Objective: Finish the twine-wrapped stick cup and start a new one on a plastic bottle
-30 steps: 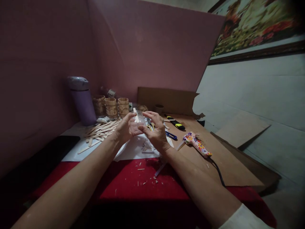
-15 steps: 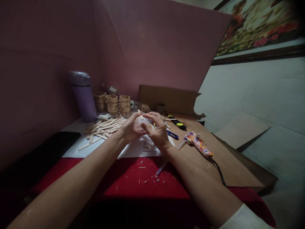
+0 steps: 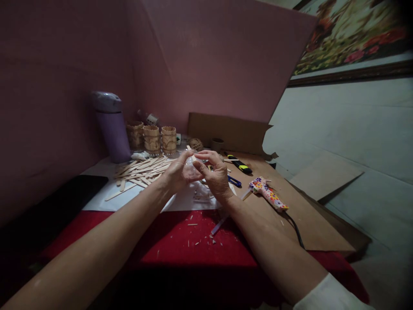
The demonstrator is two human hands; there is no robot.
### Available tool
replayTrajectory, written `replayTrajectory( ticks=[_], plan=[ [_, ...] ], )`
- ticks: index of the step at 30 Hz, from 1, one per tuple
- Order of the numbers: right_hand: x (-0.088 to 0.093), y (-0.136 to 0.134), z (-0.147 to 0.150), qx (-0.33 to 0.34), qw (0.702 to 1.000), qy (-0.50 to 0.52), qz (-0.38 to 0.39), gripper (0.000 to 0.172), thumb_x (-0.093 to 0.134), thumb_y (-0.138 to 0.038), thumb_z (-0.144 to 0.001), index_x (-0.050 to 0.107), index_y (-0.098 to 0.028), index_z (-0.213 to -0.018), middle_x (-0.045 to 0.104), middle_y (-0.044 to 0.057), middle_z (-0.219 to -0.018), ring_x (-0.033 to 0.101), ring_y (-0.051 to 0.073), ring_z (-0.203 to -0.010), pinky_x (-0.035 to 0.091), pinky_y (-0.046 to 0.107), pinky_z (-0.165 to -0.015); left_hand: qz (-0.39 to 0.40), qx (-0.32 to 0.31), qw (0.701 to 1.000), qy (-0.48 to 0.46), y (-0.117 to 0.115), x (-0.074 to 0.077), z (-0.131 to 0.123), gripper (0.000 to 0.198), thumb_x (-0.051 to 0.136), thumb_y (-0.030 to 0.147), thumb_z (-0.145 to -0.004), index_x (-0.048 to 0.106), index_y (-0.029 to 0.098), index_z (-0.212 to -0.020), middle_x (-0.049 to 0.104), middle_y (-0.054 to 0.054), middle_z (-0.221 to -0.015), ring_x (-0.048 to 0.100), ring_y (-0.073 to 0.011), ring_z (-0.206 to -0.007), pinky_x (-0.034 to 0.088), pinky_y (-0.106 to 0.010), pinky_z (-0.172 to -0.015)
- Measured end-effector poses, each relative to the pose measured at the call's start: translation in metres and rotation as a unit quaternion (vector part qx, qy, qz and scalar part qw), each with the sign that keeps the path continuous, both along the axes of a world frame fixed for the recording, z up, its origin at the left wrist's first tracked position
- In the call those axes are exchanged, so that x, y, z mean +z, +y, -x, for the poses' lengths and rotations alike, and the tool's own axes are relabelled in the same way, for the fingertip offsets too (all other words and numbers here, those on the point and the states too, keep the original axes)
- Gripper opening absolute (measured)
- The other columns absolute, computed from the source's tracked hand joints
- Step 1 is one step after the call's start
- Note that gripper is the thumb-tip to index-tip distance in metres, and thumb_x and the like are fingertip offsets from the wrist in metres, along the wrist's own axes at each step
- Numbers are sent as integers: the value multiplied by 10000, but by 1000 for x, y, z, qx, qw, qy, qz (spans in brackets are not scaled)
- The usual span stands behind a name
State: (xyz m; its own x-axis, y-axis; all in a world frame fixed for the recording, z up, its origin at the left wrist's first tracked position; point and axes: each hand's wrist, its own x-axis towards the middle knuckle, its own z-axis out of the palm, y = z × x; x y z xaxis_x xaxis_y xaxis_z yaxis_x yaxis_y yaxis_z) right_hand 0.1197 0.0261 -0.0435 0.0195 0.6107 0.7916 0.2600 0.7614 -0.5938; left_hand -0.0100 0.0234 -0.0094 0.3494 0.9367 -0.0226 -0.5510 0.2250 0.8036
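Observation:
Both my hands meet above the white sheet [image 3: 106, 193] at the table's middle. My left hand [image 3: 176, 174] is wrapped round a small clear plastic cup [image 3: 191, 168]. My right hand [image 3: 215, 176] pinches a short wooden stick [image 3: 190, 149] against the cup's side, its tip showing above my fingers. A pile of wooden craft sticks [image 3: 140, 170] lies just left of my left hand. Right of my right hand lies a flower-patterned glue gun [image 3: 267, 193] on brown cardboard [image 3: 306, 224].
A purple flask [image 3: 111, 129] and three stick-covered cups [image 3: 151, 138] stand at the back left. A twine ball [image 3: 195, 143], a yellow-black cutter [image 3: 239, 164] and blue snips [image 3: 234, 181] lie behind my hands. Wood chips dot the red cloth [image 3: 180, 245]. Pink boards wall the back and left.
The stick, earlier upright against the cup, is now pressed lower between my fingers. My hands turned the cup a little and stayed together; the view shifted slightly.

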Motion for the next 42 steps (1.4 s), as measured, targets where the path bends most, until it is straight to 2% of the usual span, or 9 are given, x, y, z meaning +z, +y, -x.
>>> replayTrajectory(
  ticks=[6,11,22,25,29,32,34,39,42],
  plan=[
    [0,1,-2,2,1000,-5,-13,339,692,-594,-827,760,-276,-925,681,63,-1055,646,216,-1024,554,391,-825,2,16,1000,18,-2,2,-1,138,512,246,-923,600,140,-929,697,-91,-787,626,-154,-565,561,-299,-565],
    [0,1,-2,5,1000,-2,-26,324,704,-569,-830,761,-263,-924,688,69,-1049,650,218,-1021,550,392,-842,1,23,1000,8,-3,2,-1,120,587,254,-896,593,141,-937,685,-68,-786,629,-136,-554,558,-270,-534],
    [-1,1,-3,4,1000,-5,-24,272,715,-528,-836,762,-277,-928,692,62,-1056,648,222,-1032,537,421,-891,8,26,1000,9,-3,3,-2,106,591,244,-896,577,139,-911,651,-45,-691,607,-130,-502,559,-268,-496],
    [0,0,-5,7,1000,-12,-15,343,690,-589,-831,751,-275,-954,689,64,-1081,642,230,-1064,535,418,-896,-23,45,999,20,2,1,1,160,683,249,-828,591,149,-913,672,-55,-769,633,-142,-558,583,-297,-534],
    [4,3,-11,2,1000,28,13,583,600,-696,-840,680,-232,-1184,664,121,-1203,636,265,-1106,524,453,-932,-42,55,997,45,5,0,4,233,716,278,-794,615,155,-964,688,-84,-862,665,-184,-644,609,-369,-590],
    [7,5,-14,26,999,-6,38,799,605,-786,-761,605,-210,-1314,601,164,-1341,589,301,-1221,511,481,-987,-43,39,998,38,3,0,3,220,701,271,-807,632,153,-980,688,-81,-865,658,-182,-657,603,-356,-597],
    [7,6,-14,50,997,-43,45,845,618,-802,-731,576,-238,-1360,567,157,-1406,556,299,-1284,501,489,-1020,-46,37,998,35,1,0,1,198,698,246,-806,644,147,-969,688,-72,-848,642,-165,-637,588,-325,-582],
    [6,6,-13,65,996,-54,35,735,673,-731,-747,624,-290,-1333,565,122,-1447,513,275,-1364,513,466,-1036,-61,24,997,33,0,0,1,200,696,243,-803,657,138,-968,690,-67,-825,628,-154,-612,555,-284,-546],
    [5,6,-12,57,996,-60,30,582,706,-632,-792,672,-315,-1279,571,97,-1462,507,270,-1382,509,474,-1053,-64,11,998,26,-1,2,1,191,700,265,-809,659,149,-956,683,-58,-799,621,-150,-605,553,-278,-548]
  ],
)
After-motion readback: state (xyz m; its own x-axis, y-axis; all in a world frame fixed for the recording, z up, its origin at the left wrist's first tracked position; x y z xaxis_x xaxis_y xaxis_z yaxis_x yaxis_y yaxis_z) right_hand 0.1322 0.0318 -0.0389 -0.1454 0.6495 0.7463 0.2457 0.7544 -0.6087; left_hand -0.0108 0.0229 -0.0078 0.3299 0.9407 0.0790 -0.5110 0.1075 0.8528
